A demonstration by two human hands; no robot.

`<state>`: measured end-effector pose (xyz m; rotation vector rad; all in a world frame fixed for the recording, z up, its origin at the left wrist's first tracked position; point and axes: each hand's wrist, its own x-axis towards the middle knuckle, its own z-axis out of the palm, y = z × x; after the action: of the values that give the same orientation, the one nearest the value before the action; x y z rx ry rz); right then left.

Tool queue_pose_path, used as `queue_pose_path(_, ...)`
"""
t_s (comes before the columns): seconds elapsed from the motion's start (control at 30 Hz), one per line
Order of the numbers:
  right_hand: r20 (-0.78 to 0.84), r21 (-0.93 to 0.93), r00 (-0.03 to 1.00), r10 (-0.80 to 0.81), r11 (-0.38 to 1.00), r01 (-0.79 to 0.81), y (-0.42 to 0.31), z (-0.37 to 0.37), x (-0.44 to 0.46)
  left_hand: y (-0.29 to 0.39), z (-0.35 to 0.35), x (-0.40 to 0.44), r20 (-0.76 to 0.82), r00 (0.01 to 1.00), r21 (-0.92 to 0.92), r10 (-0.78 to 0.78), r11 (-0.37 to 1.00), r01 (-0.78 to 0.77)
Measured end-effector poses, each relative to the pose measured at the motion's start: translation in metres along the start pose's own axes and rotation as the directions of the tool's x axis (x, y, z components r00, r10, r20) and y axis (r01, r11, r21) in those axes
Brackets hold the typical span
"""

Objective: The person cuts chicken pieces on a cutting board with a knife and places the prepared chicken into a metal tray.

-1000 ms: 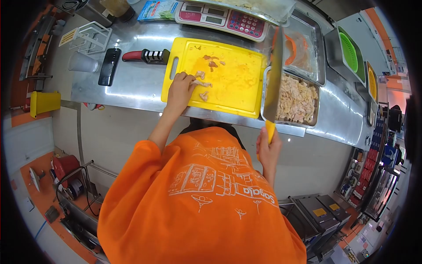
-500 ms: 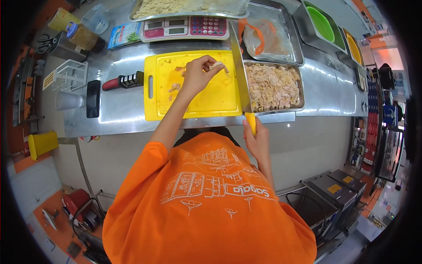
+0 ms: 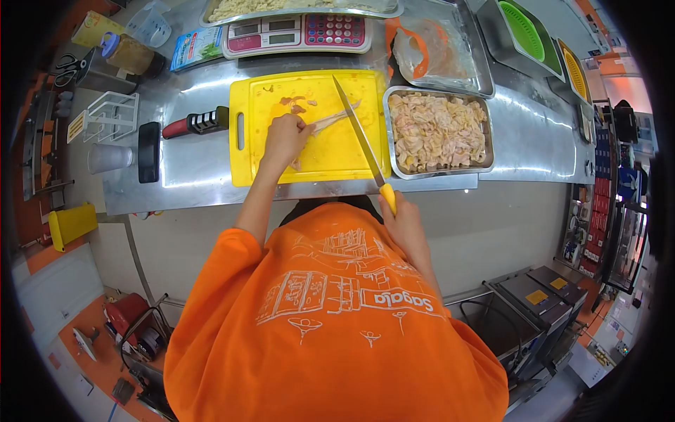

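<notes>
My left hand (image 3: 286,141) is closed, pinching one end of a long pale strip of raw meat (image 3: 327,122). The strip stretches to the right across the yellow cutting board (image 3: 242,165). In my right hand (image 3: 406,219) is the yellow handle of a long knife (image 3: 360,133). Its blade slants over the board's right side, tip pointing away from me, and crosses the strip near its far end. I cannot tell whether blade and strip touch. Small meat scraps (image 3: 298,109) lie beyond my left hand. Right of the board, a metal tray (image 3: 490,158) holds a pile of cut pale meat pieces (image 3: 437,130).
Behind the board stand a scale (image 3: 299,43) and a tray of pale crumbly food (image 3: 302,8). A knife sharpener (image 3: 197,123), a black block (image 3: 149,152) and a white rack (image 3: 112,116) are on the left. A plastic bag (image 3: 436,56) and a green-lined container (image 3: 520,35) sit back right.
My left hand has moved left and nearer to me, and the strip now lies stretched on the board. The knife has swung left from the meat tray's edge to over the board.
</notes>
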<state>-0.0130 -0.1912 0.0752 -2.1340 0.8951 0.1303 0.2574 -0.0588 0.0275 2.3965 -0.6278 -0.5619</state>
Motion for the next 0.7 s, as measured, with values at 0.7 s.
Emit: queue_pose_path(0.7, 0.081, -0.193, 0.996, -0.046, 0.979, 0.061, -0.021, 0.011, 0.008, 0.014, 0.042, 0.01, -0.278, 0.852, 0.088, 0.443, 0.895, -0.437)
